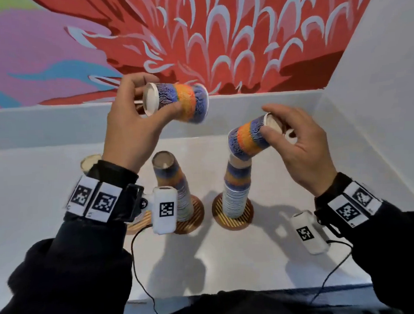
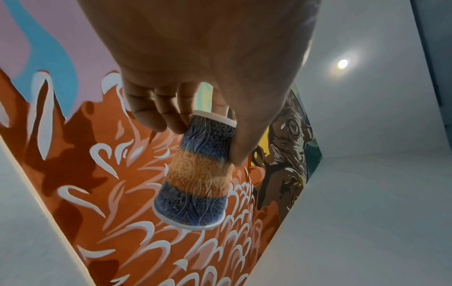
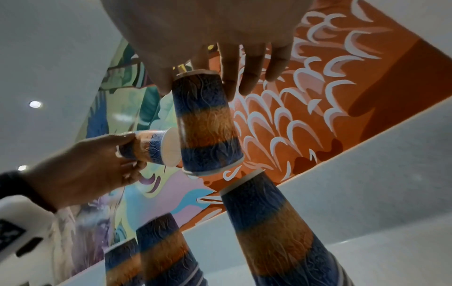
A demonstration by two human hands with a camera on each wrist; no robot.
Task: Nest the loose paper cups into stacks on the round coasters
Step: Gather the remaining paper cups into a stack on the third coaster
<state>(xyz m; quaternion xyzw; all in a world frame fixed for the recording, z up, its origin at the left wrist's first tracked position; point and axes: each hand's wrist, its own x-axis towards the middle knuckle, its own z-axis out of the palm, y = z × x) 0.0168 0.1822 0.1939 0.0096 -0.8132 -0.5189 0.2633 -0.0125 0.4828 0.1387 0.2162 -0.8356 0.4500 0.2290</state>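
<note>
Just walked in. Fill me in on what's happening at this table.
A person is nesting patterned paper cups upside down into stacks on round coasters. The right hand holds a cup tilted, mouth down, just above the right stack, not yet seated. The left hand holds another cup sideways in the air. A middle stack stands on its coaster.

I note the paper cups [image 1: 177, 103] look matt, printed blue and orange, with white rolled rims. Coasters [image 1: 232, 217] near the table's front edge seem wood, striped finish. Table [image 1: 229, 262] is smooth matt white. Wrist camera housings [image 1: 164, 209]: smooth white plastic.
</note>
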